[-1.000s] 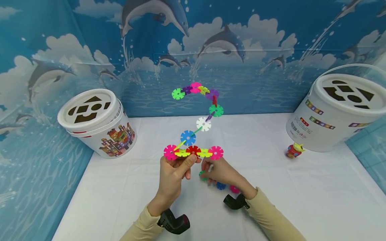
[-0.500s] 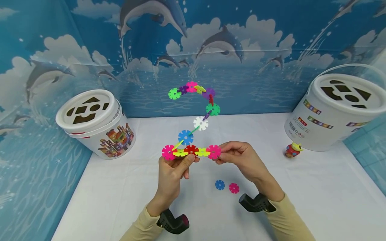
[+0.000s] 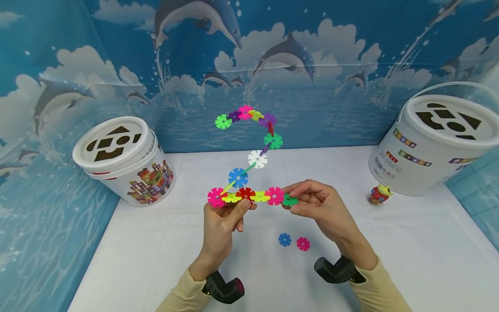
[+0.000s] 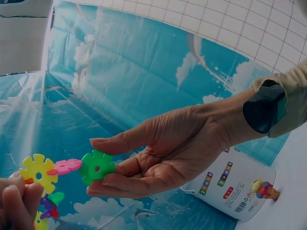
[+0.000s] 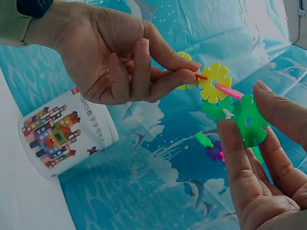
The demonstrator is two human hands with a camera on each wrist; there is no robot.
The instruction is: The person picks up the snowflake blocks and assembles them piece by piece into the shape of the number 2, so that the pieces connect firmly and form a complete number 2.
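My left hand (image 3: 222,225) pinches the red notched snowflake disc (image 3: 245,194) in a chain of interlocking plastic discs held above the table. From the pink disc (image 3: 215,197) at the row's left end, the chain climbs through a blue disc (image 3: 238,177) and a white disc (image 3: 257,159), then curls left to a light green disc (image 3: 223,121). My right hand (image 3: 325,210) holds a green disc (image 3: 290,200) between thumb and fingers at the row's right end. In the left wrist view this green disc (image 4: 97,167) meets the edge of the pink disc (image 4: 68,166).
Loose on the white table (image 3: 187,173) lie a blue disc (image 3: 285,239) and a pink disc (image 3: 303,244). A lidded white bucket (image 3: 124,164) stands at left, a larger one (image 3: 425,147) at right. Beside the latter is a small toy figure (image 3: 379,194).
My right hand has brought the green disc up from the table to the row's right-hand pink disc, and its fingers have spread around it. My left hand keeps its hold, drifting slightly left.
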